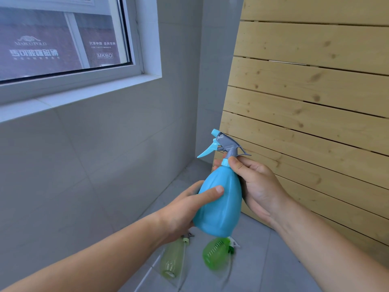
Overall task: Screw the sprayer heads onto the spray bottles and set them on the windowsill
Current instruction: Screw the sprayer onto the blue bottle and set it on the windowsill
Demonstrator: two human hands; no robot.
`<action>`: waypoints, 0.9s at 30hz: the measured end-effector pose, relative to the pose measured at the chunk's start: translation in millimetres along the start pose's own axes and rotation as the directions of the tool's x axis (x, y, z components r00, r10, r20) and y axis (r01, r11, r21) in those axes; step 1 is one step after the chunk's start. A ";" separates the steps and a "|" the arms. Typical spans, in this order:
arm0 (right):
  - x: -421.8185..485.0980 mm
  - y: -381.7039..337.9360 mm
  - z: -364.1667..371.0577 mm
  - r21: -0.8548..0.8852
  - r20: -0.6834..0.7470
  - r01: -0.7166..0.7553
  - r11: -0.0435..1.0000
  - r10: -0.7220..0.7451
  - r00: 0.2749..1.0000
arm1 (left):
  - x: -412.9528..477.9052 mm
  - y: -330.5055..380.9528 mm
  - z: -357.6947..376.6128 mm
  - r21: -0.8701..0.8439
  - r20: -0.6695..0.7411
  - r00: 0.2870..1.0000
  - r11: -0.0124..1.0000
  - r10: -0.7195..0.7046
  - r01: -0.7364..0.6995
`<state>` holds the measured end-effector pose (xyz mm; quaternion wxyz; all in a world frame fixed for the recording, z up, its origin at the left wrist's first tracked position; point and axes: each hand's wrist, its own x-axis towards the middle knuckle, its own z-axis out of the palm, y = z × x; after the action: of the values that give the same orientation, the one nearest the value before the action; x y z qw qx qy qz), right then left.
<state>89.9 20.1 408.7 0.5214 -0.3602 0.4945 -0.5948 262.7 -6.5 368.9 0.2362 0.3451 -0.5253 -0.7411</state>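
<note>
I hold a blue spray bottle (220,205) upright in front of me. My left hand (185,209) wraps its round body from the left. My right hand (256,186) grips the neck collar just under the grey and blue sprayer head (225,144), which sits on the bottle. On the floor below lie a pale green bottle (171,258) with its sprayer head beside its top, and a bright green bottle (215,253) with a white and green sprayer head (232,245) next to it. The white windowsill (84,94) runs along the upper left.
A slatted wooden panel (315,102) leans against the wall on the right, close behind my right hand. Grey tiled wall (94,154) lies under the window, grey tiled floor (263,260) below. The window glass (59,39) shows a building outside.
</note>
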 end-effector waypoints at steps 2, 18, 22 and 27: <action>-0.9 2.8 0.0 -0.126 0.016 0.063 0.990 -0.062 0.998 | 1.2 1.4 -3.3 -0.011 -0.029 0.999 0.999 0.030 -0.030; 48.7 -18.8 87.4 -0.384 0.307 0.311 0.869 -0.197 0.931 | -11.1 81.7 -88.0 0.042 -0.305 0.884 0.932 0.355 -0.360; 109.7 -41.1 130.8 -0.326 0.319 0.339 0.882 -0.235 0.918 | 0.4 132.6 -129.1 0.224 -0.326 0.797 0.861 0.508 -0.458; 187.6 -81.2 186.7 -0.364 0.283 0.433 0.824 -0.345 0.895 | 31.6 203.2 -180.2 0.377 -0.478 0.692 0.838 0.541 -0.395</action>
<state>207.9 -205.5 517.6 0.3470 -0.6161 0.4693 -0.5290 376.4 -208.3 514.0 0.5190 0.4289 -0.5884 -0.4477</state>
